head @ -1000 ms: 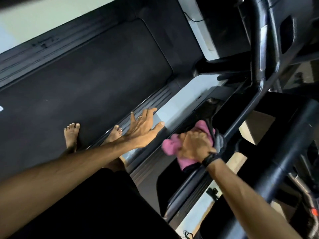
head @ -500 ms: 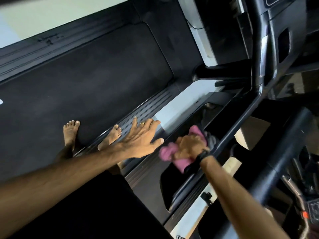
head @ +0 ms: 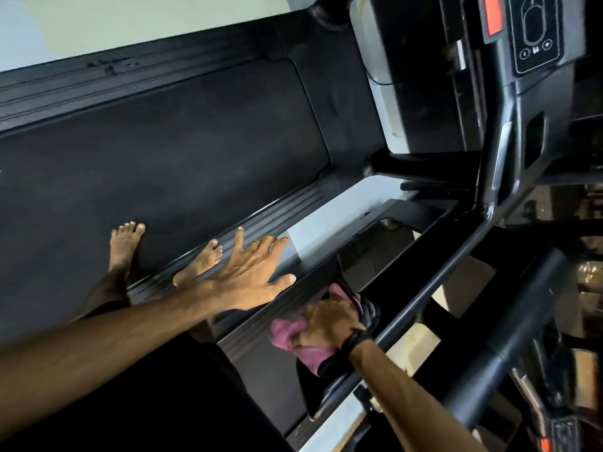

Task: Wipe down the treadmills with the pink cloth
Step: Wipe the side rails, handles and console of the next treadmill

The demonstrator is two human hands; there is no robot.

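My right hand [head: 329, 324] grips the bunched pink cloth [head: 290, 334] and presses it against the black handrail [head: 424, 295] of the neighbouring treadmill, low in the middle of the view. My left hand [head: 251, 275] hovers with fingers spread straight above the ribbed side rail [head: 287, 207] of the treadmill I stand on. It holds nothing. A ring shows on one finger. The dark running belt [head: 182, 164] fills the left of the view, with my bare feet on its edge.
A control panel [head: 535, 34] with an orange-red tab sits at the top right. A thick black bar [head: 509, 337] crosses the lower right. A strip of pale floor [head: 339, 210] runs between the two treadmills. A pale wall lies at the top left.
My right hand has slid the pink cloth back along the handrail toward me. My left hand stays spread, drifting slightly. The view has tilted up, revealing the control panel.
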